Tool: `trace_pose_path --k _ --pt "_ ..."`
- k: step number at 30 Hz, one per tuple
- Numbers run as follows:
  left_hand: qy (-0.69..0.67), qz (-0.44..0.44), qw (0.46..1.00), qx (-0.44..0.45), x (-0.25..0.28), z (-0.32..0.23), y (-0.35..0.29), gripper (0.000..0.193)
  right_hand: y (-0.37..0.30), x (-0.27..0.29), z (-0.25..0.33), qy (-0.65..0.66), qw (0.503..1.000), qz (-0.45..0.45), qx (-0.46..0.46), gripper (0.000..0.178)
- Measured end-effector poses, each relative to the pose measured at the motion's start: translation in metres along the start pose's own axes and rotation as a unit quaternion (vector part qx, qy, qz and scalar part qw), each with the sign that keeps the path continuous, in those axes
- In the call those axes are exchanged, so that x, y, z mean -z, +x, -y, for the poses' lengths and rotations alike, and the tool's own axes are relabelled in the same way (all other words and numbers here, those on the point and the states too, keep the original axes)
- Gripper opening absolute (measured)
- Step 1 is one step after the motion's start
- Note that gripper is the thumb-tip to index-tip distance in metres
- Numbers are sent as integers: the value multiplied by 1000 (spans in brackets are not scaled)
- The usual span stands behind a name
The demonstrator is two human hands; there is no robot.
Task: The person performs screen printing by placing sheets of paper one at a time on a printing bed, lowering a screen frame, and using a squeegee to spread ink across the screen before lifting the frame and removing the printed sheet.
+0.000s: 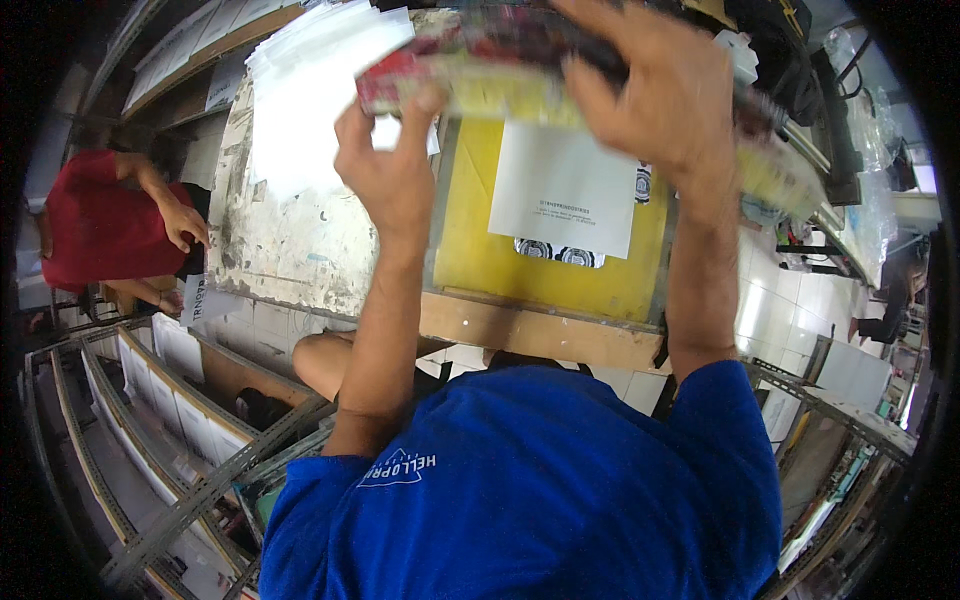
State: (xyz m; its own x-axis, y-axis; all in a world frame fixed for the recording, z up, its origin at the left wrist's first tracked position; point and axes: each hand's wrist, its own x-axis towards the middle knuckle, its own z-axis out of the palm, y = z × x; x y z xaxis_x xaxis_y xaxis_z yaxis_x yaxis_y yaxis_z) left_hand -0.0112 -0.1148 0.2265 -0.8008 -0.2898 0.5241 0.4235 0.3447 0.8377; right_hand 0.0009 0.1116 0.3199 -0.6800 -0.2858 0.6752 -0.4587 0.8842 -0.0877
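Note:
A long ink-stained frame (500,95), yellow and red along its edge and blurred by motion, is held up at the far side of the table. My left hand (388,165) pinches its left end between thumb and fingers. Across the frame's middle reaches my right hand (660,95), its thumb and fingers closed around a dark bar (600,52) whose kind the blur hides. Beneath the frame, a white printed sheet (560,195) lies on a yellow board (470,250). Round dark prints (575,256) show past the sheet's near and right edges.
Loose white sheets (310,110) are piled on the stained tabletop (285,250) at left. A wooden edge (540,330) runs along the board's near side. A person in red (120,220) is at far left. Metal racks (190,500) stand behind me on the left.

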Motion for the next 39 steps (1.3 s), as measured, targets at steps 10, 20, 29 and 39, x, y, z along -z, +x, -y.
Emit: trace_pose_path --k 10,20,29,39 --pt "14 121 991 61 -51 56 1 54 89 44 -32 45 992 83 -87 48" --pt "121 242 957 104 -143 231 -20 54 86 50 -43 116 990 65 -43 42" --pt "266 239 934 1 -234 274 14 35 115 53 -31 71 969 191 -138 47" --pt "-77 150 966 195 -129 218 43 19 135 42 -52 84 973 126 -176 45"
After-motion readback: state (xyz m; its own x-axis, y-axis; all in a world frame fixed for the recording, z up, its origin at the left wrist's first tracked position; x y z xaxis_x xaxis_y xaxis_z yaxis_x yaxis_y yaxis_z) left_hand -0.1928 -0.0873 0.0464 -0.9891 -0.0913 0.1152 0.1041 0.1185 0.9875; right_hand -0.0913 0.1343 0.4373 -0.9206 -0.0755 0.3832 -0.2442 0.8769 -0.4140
